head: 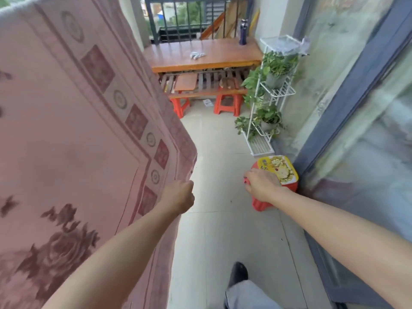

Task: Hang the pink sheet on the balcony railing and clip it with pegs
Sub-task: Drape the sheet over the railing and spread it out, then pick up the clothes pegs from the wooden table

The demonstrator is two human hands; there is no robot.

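My left hand grasps the sheet at left; my right hand is over the stool, grip I cannot tell

— Red plastic stools?
— Three.
— Big pink flowery cloth sheet?
— Just one.
— Long brown wooden table, dark blue bottle, white wire plant rack, yellow box?
— One of each.
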